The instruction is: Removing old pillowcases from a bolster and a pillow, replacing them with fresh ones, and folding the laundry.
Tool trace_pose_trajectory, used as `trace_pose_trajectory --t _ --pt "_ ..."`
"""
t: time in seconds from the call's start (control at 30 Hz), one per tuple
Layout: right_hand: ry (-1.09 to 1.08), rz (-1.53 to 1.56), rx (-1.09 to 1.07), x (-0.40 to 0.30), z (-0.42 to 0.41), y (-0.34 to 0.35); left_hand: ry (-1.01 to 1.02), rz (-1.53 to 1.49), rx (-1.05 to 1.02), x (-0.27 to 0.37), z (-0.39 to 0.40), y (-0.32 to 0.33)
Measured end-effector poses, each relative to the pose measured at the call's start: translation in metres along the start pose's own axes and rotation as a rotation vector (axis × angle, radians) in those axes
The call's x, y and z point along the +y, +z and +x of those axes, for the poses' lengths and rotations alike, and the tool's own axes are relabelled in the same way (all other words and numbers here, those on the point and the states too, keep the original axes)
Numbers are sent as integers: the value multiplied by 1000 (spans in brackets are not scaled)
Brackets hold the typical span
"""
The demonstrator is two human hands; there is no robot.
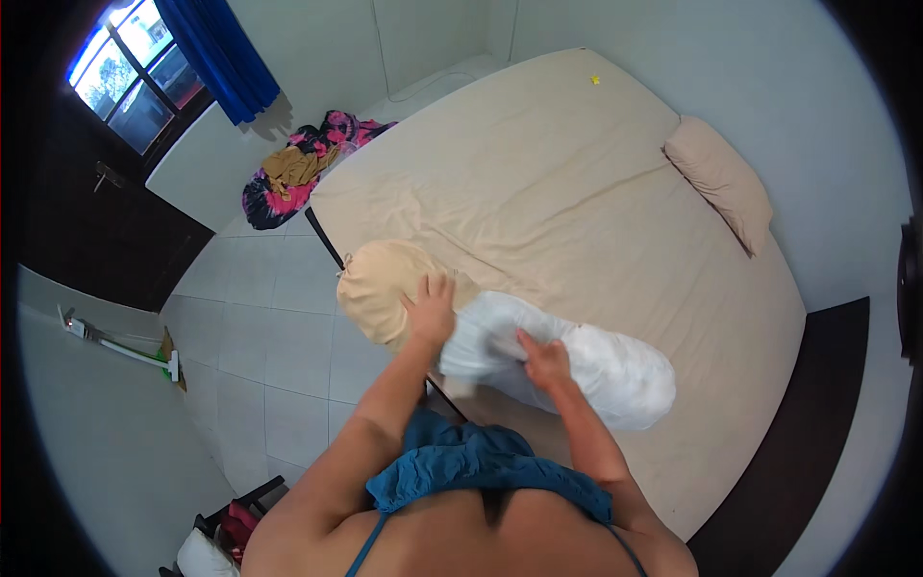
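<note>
A long white bolster (620, 368) lies slanted along the near edge of the bed. A beige fabric cover (386, 292) with a gathered, tied end sits around its left end. My left hand (433, 310) rests on that cover near its edge, thumb and fingers spread. Over the white part is my right hand (546, 362), its fingers curled and thumb side forward. A greyish blur lies at the right fingertips; whether that hand grips something cannot be made out. The bolster's left part is also blurred.
Beneath the bolster is a bed mattress (548, 187) with a wrinkled beige sheet. A beige pillow (721, 180) lies by the far right wall, and a small yellow flower (595, 79) near the far corner. Patterned cloth (270, 205) is heaped beyond the bed. A dark headboard (800, 411) borders the right.
</note>
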State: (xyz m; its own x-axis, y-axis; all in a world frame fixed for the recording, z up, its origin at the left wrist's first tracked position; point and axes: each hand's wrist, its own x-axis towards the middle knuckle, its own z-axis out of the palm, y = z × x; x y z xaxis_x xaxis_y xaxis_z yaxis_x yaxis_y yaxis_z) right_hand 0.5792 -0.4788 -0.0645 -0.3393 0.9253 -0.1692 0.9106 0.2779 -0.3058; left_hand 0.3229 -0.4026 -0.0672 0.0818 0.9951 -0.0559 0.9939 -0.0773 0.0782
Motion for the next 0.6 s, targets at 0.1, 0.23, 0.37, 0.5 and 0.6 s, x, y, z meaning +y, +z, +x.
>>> trace_pose_trajectory --t 0.1,0.23,0.37,0.5,0.6 --pt "-7 26 95 15 -12 -71 -149 53 130 -73 34 -19" --pt "20 -40 208 37 -33 -117 -237 -164 219 -111 35 -41" --pt "139 -128 84 31 -38 -85 -129 -552 242 -81 16 -23" --pt "199 112 -513 18 -9 -52 50 -504 286 -72 -35 17" --pt "186 304 5 2 34 -47 65 -471 327 -70 -60 0"
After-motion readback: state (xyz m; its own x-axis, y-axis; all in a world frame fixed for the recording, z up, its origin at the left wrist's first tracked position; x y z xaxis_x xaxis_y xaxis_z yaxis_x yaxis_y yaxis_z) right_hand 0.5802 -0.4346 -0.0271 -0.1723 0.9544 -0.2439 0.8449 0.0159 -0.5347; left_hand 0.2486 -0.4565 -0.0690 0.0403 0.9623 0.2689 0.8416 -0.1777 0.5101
